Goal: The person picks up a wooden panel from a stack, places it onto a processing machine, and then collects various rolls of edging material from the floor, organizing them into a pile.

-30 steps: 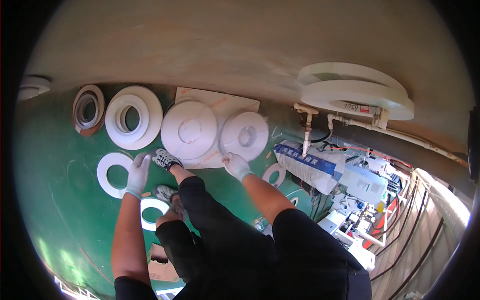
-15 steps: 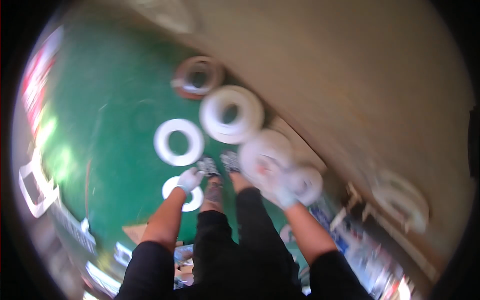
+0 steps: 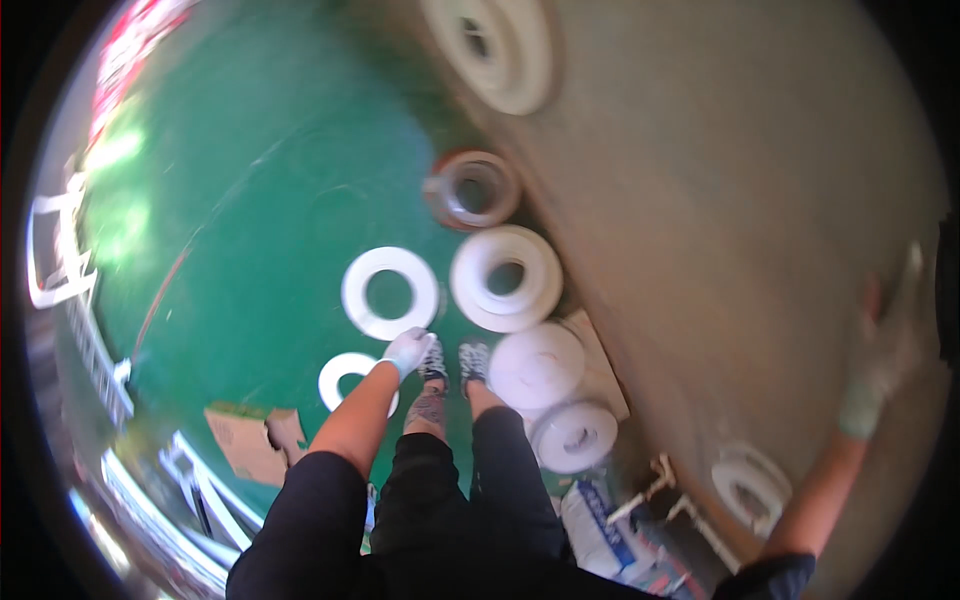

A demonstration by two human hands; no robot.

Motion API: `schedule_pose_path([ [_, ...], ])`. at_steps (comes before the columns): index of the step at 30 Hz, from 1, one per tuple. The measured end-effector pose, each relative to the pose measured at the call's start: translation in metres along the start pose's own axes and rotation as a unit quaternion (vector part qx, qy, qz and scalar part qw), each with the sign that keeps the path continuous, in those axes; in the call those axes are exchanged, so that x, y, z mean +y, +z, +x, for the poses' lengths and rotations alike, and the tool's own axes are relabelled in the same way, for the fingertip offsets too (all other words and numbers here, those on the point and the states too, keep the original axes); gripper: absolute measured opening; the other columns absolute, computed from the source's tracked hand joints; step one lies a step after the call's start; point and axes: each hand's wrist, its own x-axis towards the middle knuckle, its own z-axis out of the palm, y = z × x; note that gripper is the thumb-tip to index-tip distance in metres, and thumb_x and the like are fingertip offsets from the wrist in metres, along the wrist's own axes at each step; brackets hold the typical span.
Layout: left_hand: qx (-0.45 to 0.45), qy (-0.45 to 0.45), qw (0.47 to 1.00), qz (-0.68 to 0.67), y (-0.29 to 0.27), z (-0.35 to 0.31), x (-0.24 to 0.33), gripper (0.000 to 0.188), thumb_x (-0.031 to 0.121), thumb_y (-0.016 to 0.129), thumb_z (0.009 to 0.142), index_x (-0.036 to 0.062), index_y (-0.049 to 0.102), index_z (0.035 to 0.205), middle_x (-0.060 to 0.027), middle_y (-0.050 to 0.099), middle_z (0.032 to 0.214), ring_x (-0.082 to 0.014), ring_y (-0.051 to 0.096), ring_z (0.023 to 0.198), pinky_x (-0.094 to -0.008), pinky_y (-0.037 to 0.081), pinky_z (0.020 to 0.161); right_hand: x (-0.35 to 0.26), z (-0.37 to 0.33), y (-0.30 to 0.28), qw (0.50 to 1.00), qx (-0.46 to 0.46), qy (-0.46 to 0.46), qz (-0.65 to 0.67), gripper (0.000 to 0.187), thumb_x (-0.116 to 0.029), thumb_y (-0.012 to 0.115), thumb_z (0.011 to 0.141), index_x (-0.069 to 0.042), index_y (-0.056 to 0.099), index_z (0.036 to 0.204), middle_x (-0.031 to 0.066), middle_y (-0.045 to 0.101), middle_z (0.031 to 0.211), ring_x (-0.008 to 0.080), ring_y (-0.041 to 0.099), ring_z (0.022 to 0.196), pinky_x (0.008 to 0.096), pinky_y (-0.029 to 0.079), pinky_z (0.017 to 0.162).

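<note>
My right hand (image 3: 885, 360), in a pale glove, reaches far out to the right over a brownish surface (image 3: 720, 250). Its fingers are stretched and the thumb stands apart, somewhat blurred, with nothing visible in it. My left hand (image 3: 408, 350), also gloved, hangs in front of my shoes with its fingers curled in; I see nothing held. Beside it on the green floor lie a flat white ring (image 3: 358, 295) and a second white ring (image 3: 332, 385), partly behind my forearm. To its right are a thick white ring stack (image 3: 535, 280) and a round whitish stack (image 3: 537, 368).
A smaller round stack (image 3: 590, 435) sits nearer me, and a brown-rimmed ring (image 3: 510, 190) farther off. White round pieces (image 3: 525, 60) show at the top, another ring (image 3: 740, 465) at lower right. Cardboard (image 3: 245, 445), white frames (image 3: 140, 500) and a bag (image 3: 595, 530) lie around.
My right hand has swung from the round stacks out to the far right. My left hand stays low, near my shoes. The view has shifted, bringing the white round pieces at the top into sight.
</note>
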Motion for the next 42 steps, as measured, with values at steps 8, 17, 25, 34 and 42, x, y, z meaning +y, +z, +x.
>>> schedule_pose_path([
  [8,-0.072,0.107,0.96,-0.248,0.037,-0.03,0.115,0.038,0.028,0.056,0.108,0.0021,0.062,0.136,-0.0101,0.071,0.122,-0.0192,0.067,0.11,-0.0328,0.051,0.096,-0.049,0.003,-0.015,0.959,0.118,0.031,0.255,0.073,-0.022,0.065,0.088,-0.016,0.044,0.158,0.0075,0.034,0.169,0.0322,0.019,0.16,0.0606,0.009,0.128],
  [17,-0.043,0.109,0.993,-0.001,-0.035,-0.164,0.13,0.037,0.028,0.057,0.108,-0.0013,0.064,0.131,-0.0014,0.066,0.102,-0.0093,0.054,0.083,-0.0264,0.046,0.073,-0.142,-0.109,-0.058,0.631,-0.113,0.24,0.729,0.046,-0.032,0.066,0.092,-0.009,0.067,0.131,0.017,0.063,0.138,0.0382,0.058,0.127,0.0504,0.043,0.112],
  [25,-0.041,-0.077,0.976,0.202,-0.139,-0.264,-0.119,0.037,0.035,0.054,0.106,0.0053,0.064,0.087,-0.0052,0.063,0.072,-0.018,0.058,0.064,-0.0366,0.048,0.06,-0.109,-0.396,-0.109,0.365,-0.115,0.822,0.423,0.093,-0.033,0.08,0.092,0.003,0.027,0.16,0.0258,0.034,0.163,0.0354,0.037,0.151,0.0471,0.031,0.123],
  [34,-0.002,0.418,0.71,0.566,-0.124,-0.222,-0.005,0.046,0.035,0.059,0.106,0.0009,0.06,0.136,-0.016,0.071,0.125,-0.0282,0.068,0.11,-0.0419,0.053,0.097,-0.037,-0.381,0.0,0.359,0.03,0.861,0.359,0.107,-0.035,0.092,0.074,0.014,0.034,0.149,0.0282,0.045,0.151,0.0356,0.044,0.141,0.0384,0.035,0.119],
  [42,-0.12,0.227,0.966,0.027,-0.066,-0.223,0.03,0.039,0.04,0.058,0.107,0.0027,0.063,0.114,-0.0086,0.072,0.105,-0.0198,0.068,0.098,-0.0378,0.054,0.078,0.071,-0.42,-0.079,-0.066,0.324,0.814,0.477,0.067,-0.05,0.075,0.087,-0.01,0.056,0.138,0.0098,0.06,0.133,0.0273,0.058,0.12,0.0472,0.046,0.105],
])
